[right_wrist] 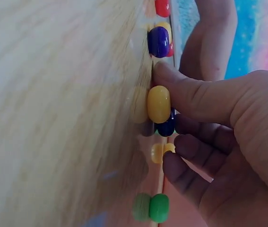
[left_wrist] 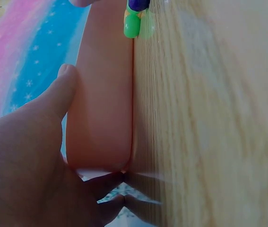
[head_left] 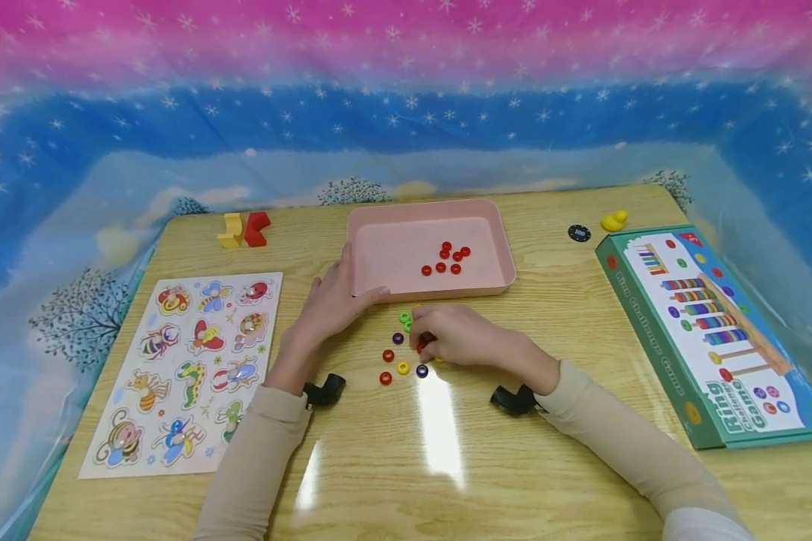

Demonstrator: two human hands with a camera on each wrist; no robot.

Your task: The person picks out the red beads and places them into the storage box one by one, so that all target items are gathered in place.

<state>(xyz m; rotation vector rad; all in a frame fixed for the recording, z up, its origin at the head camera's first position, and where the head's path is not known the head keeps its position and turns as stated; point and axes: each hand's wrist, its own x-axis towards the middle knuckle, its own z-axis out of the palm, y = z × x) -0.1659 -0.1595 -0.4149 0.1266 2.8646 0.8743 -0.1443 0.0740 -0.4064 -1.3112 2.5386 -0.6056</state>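
Person working with two bare hands at a wooden table [head_left: 555,466]; the left hand [head_left: 328,304] lies at the near left corner of a pink tray [head_left: 392,252], thumb against the near wall and fingers extended along the left side, touching without being clenched; seven red rings [head_left: 440,267] lie in the tray, mostly toward its right half; the right hand [head_left: 456,334] is bent down over loose rings in front of the tray, its thumb and fingertips at a red ring [head_left: 420,348], though whether it is grasped cannot be told; about the fingers lie green rings [head_left: 404,318], purple rings [head_left: 422,371] and yellow rings [head_left: 403,368], with two further red ones to the left; at the left, an insect picture board [head_left: 188,368], with a yellow block [head_left: 231,231] and a red block [head_left: 256,229] beyond it; at the right, a green game box [head_left: 710,330], with a black chip [head_left: 579,233] and a yellow duck [head_left: 613,221] near its far end.
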